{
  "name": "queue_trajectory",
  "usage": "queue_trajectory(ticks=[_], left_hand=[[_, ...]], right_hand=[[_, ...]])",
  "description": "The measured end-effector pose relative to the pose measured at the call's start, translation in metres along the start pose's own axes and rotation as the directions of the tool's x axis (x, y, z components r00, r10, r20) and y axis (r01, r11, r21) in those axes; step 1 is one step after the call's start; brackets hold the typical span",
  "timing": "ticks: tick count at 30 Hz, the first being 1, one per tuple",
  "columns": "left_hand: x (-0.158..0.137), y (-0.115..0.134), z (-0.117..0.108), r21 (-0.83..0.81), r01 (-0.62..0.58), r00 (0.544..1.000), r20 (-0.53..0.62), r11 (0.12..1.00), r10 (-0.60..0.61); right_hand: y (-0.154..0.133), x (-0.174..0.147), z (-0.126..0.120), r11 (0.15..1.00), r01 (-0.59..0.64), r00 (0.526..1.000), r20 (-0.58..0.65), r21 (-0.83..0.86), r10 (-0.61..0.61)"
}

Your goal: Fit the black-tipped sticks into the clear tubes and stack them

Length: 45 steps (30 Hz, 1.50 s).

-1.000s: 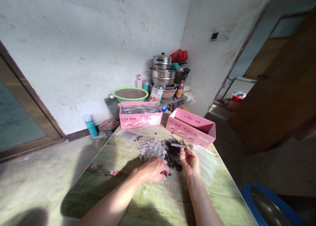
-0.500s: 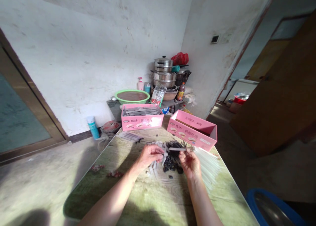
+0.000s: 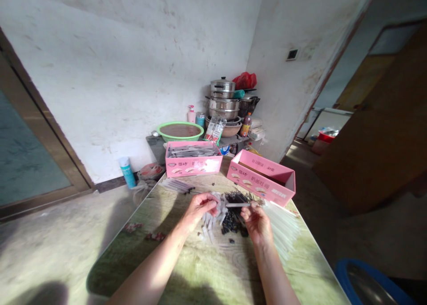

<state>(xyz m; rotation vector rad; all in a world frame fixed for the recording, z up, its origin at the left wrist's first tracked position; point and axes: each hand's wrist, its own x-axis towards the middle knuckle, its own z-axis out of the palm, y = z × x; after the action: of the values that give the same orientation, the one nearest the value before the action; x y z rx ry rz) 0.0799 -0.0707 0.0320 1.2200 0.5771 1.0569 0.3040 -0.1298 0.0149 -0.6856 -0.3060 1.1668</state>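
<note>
My right hand (image 3: 256, 222) pinches a thin whitish stick (image 3: 237, 205), pen-like, held level with its free end pointing left. Across from that end is my left hand (image 3: 202, 208), its fingers curled together; whatever lies between them is too small to make out. Below and between the hands, a heap of short whitish translucent pieces (image 3: 209, 231) lies beside a pile of small black parts (image 3: 230, 225). Long clear tubes (image 3: 282, 229) fan out under and right of my right hand. Several finished-looking thin sticks (image 3: 176, 185) with dark ends lie at the table's far left.
A pink box (image 3: 193, 166) full of greyish sticks stands at the table's back. Another pink box (image 3: 260, 180), angled, shows brown inside. Behind are a green basin (image 3: 180, 138), stacked steel pots (image 3: 223, 102) and a bottle (image 3: 246, 125). A blue-rimmed tub (image 3: 343, 269) sits right of the wooden-patterned table (image 3: 200, 274).
The stick in my right hand has shifted slightly left and down, nearer my left hand. My left fingers have drawn closer together. The whole view has moved a little.
</note>
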Motion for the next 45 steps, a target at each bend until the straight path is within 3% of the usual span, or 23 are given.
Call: queue_trajectory(ticks=[6, 13, 27, 45], left_hand=[[0.0019, -0.0027, -0.0030, -0.103, 0.022, 0.998, -0.051, 0.994, -0.027], [0.0024, -0.0013, -0.0040, -0.008, -0.042, 0.999, 0.017, 0.999, 0.042], [0.0007, -0.0025, -0.0001, 0.047, 0.003, 0.994, 0.113, 0.999, -0.008], [0.0013, -0.0094, 0.0016, 0.039, -0.014, 0.995, 0.099, 0.999, 0.010]], right_hand=[[-0.0017, -0.0031, 0.0049, 1.000, -0.015, 1.000, -0.006, -0.004, 0.015], [-0.0010, -0.0035, 0.0063, 1.000, -0.004, 1.000, -0.005, -0.019, 0.004], [0.0011, -0.0040, 0.0051, 0.996, 0.031, 0.999, 0.015, -0.080, -0.030], [0.0030, -0.0082, 0.0104, 0.981, 0.084, 0.994, 0.077, -0.173, -0.072]])
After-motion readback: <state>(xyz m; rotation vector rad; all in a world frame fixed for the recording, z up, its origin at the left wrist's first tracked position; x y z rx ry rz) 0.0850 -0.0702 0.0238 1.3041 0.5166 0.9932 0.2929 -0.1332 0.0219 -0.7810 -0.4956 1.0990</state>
